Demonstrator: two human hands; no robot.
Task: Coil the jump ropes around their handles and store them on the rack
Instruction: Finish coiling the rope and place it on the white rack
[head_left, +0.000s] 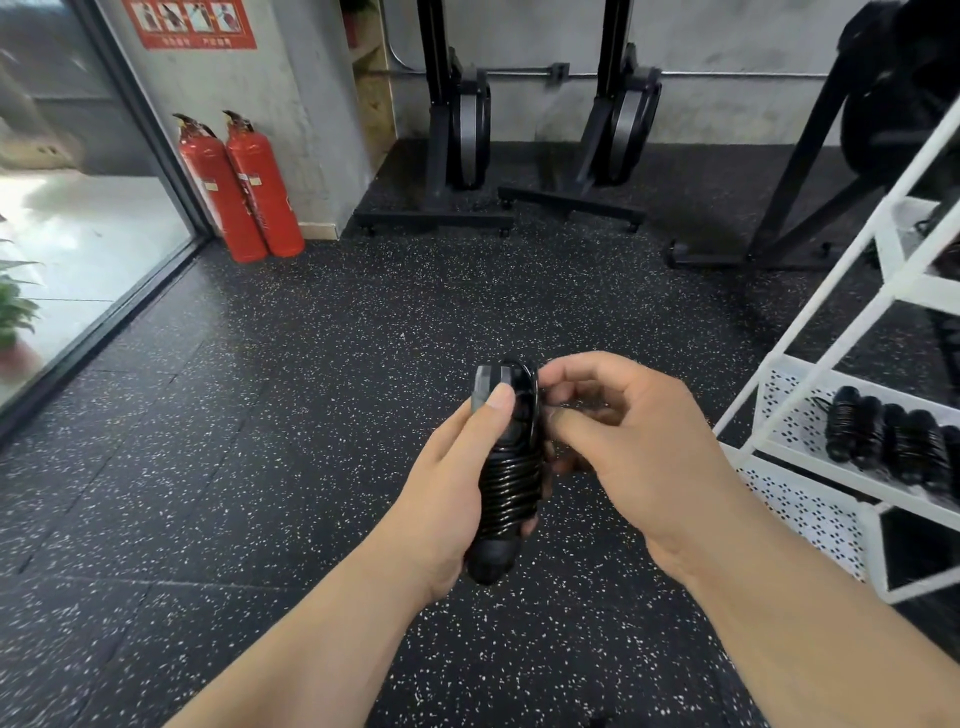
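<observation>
- Rope sits upright between our hands, out in front of us above the speckled floor, with its black cord wound in tight turns round the paired handles.
- Our left hand grips the bundle around its lower half, and the thumb presses on the grey handle end at the top.
- Our right hand pinches a loop of cord just beside the top of the bundle, fingers curled.
- We judge the bundle light and the cord glossy, springy and probably slick, so the turns could slide loose if the grip eases. The stiff handles are the place to hold, squeezing across the coils.
- Near on our right stands the white rack, where other coiled ropes lie side by side on a perforated shelf.
- We judge the coiling nearly done, with securing the end and shelving not yet done.
</observation>
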